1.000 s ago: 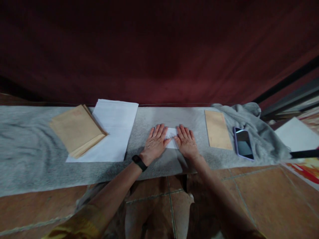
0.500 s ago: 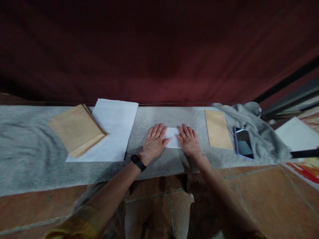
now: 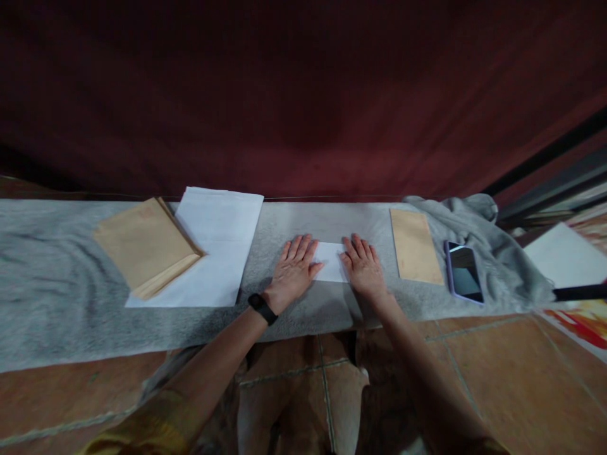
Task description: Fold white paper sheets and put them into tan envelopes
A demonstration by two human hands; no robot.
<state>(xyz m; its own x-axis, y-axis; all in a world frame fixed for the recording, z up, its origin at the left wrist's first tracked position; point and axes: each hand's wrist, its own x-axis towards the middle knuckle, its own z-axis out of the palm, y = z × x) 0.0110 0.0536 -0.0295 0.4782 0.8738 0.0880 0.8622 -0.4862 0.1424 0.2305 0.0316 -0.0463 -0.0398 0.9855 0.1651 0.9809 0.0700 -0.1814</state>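
A small white folded paper (image 3: 331, 261) lies flat on the grey cloth (image 3: 303, 221) in front of me. On its left end rests my left hand (image 3: 293, 268), palm down with the fingers stretched out and a black band on the wrist. My right hand (image 3: 362, 264) lies flat over the right end, its fingers extended too. Both hands cover the ends of the paper, so only its middle shows. To the right of my right hand is a single brown envelope (image 3: 416, 246).
At the left, a stack of brown envelopes (image 3: 149, 246) partly covers large white paper sheets (image 3: 218, 246). A phone (image 3: 465, 272) in a purple case lies right of the single envelope, beside bunched cloth (image 3: 502, 253). A dark red curtain (image 3: 303, 114) hangs behind.
My right hand has slid slightly to the right along the paper, uncovering a little more of it. My left hand stays in place.
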